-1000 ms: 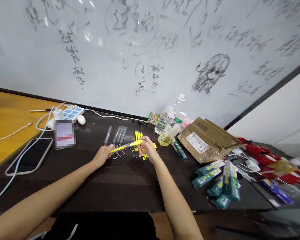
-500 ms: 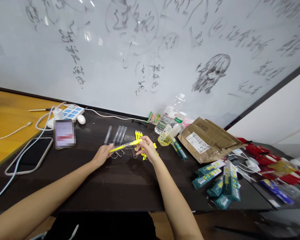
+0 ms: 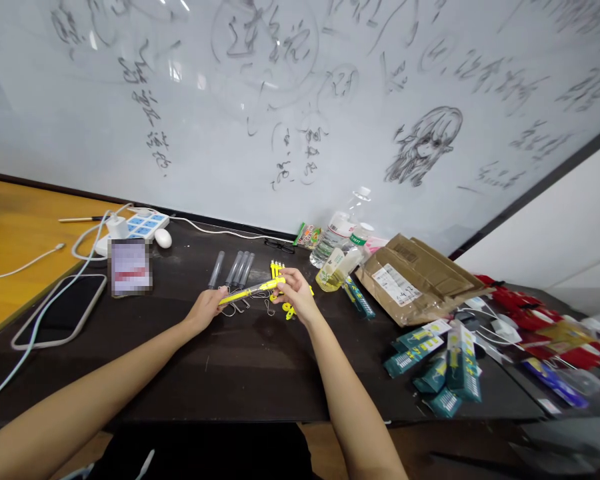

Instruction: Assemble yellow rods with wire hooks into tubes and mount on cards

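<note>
The left hand and right hand pinch opposite ends of the yellow-and-clear tube between their fingers; keeping it straight, with gentle pressure, should work best.

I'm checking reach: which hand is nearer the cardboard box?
Right. The right hand is left of the cardboard box, the left hand farther left; both hold the yellow pen-like piece.

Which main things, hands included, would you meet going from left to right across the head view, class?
Phone → white rounded object → left hand → held yellow-and-clear tube → right hand → cardboard package → red items.
</note>
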Available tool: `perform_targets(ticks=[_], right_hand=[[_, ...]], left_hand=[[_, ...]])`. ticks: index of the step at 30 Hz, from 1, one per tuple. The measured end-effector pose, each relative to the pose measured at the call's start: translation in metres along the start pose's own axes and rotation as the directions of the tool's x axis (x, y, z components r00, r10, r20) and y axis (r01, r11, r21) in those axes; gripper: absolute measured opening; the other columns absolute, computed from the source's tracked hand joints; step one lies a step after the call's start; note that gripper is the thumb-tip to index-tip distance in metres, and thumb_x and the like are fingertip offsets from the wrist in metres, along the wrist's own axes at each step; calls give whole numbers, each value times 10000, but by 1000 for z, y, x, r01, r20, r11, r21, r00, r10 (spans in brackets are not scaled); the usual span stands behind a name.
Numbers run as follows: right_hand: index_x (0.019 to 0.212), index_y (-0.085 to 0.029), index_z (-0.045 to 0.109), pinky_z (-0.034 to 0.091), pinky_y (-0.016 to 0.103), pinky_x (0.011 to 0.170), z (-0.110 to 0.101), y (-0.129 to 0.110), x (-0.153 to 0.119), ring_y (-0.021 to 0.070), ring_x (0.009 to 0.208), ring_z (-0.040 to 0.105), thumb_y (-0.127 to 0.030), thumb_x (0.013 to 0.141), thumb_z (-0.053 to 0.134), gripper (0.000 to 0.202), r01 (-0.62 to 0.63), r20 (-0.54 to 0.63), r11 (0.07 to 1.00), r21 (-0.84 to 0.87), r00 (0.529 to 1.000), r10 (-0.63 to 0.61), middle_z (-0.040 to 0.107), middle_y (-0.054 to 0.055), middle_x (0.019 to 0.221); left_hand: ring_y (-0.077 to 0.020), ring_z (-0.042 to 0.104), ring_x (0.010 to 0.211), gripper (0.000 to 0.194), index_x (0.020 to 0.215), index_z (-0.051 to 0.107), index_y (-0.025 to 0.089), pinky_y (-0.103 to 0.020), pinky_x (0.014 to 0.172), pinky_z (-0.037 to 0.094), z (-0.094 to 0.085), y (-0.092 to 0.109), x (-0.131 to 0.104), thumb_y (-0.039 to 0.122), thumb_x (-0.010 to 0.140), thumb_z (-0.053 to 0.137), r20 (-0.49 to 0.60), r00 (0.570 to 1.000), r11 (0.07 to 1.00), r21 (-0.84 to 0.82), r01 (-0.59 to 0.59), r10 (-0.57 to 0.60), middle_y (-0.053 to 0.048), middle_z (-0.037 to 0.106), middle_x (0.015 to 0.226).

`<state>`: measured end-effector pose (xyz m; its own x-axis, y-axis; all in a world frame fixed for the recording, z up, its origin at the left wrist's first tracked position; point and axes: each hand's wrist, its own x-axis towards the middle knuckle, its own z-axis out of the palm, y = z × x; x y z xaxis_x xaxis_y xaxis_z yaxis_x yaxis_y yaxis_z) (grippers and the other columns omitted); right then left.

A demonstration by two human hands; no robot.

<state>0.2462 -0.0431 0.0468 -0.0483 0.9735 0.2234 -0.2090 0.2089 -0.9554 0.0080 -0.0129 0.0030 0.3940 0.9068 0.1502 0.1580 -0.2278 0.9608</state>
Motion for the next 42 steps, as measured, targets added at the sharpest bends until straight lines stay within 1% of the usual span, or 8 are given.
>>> perform_targets(ticks=[4, 9, 14, 20, 27, 32, 38, 42], right_hand=[[969, -234, 512, 576, 248, 521, -2, 3, 1, 96, 596, 610, -276, 661, 732, 381, 18, -13, 1000, 14, 1000, -18, 605, -28, 833], [877, -212, 533, 572, 253, 573, -2, 10, 3, 96, 585, 611, -280, 657, 737, 308, 12, -50, 1000, 13, 999, -12, 623, -19, 786], [763, -216, 460, 564, 253, 599, 1, 11, 2, 97, 559, 619, -279, 608, 768, 350, 15, -120, 998, 59, 993, -8, 619, -49, 717], [876, -213, 536, 571, 264, 668, 4, 8, 1, 95, 583, 620, -280, 600, 782, 375, -34, -82, 993, 113, 996, 43, 622, -40, 727], [685, -216, 433, 581, 302, 688, 5, 12, 1, 99, 546, 597, -304, 602, 788, 375, -29, -91, 990, 135, 995, 41, 552, -74, 587], [844, -228, 504, 576, 290, 689, 6, 12, 1, 95, 567, 616, -289, 603, 784, 374, -18, -107, 989, 145, 994, 34, 611, -63, 687], [720, -211, 464, 565, 261, 649, 6, 18, 2, 99, 567, 624, -285, 604, 787, 351, -2, -157, 985, 170, 987, 29, 561, -75, 592], [848, -226, 514, 569, 270, 671, 6, 19, 2, 100, 582, 631, -276, 618, 775, 351, 1, -143, 983, 185, 989, 26, 585, -76, 633]], left_hand=[[-86, 248, 413, 501, 504, 315, 204, -226, 420, 194, 0, 2, -1, 574, 842, 290, 1, 1000, 1000, -6, -1, 1, 53, 270, 444], [-86, 242, 396, 509, 496, 304, 210, -227, 412, 208, 0, 6, -1, 591, 833, 287, -8, 1000, 1000, 0, -14, 14, 56, 250, 430], [-85, 239, 390, 515, 485, 300, 211, -231, 414, 211, 0, 6, 0, 595, 828, 277, -6, 1000, 1000, 6, -12, 12, 54, 251, 426], [-83, 241, 398, 518, 494, 307, 207, -227, 416, 203, 0, 5, -1, 605, 826, 288, -6, 1000, 1000, -19, -14, 14, 55, 251, 438], [-82, 228, 399, 515, 493, 300, 210, -227, 403, 190, -1, 7, -1, 607, 820, 281, -8, 1000, 1000, -16, -9, 9, 53, 243, 444], [-81, 228, 393, 506, 501, 307, 212, -230, 401, 183, 0, 3, -1, 611, 811, 294, -4, 1000, 999, -39, 13, -13, 56, 244, 449], [-83, 238, 396, 511, 497, 320, 207, -231, 406, 184, -1, 1, 0, 591, 832, 288, -11, 1000, 1000, -26, -7, 7, 52, 255, 441], [-78, 243, 399, 511, 503, 322, 204, -227, 410, 186, 0, -1, 0, 606, 819, 319, -14, 1000, 997, -77, 2, -3, 56, 259, 456]])
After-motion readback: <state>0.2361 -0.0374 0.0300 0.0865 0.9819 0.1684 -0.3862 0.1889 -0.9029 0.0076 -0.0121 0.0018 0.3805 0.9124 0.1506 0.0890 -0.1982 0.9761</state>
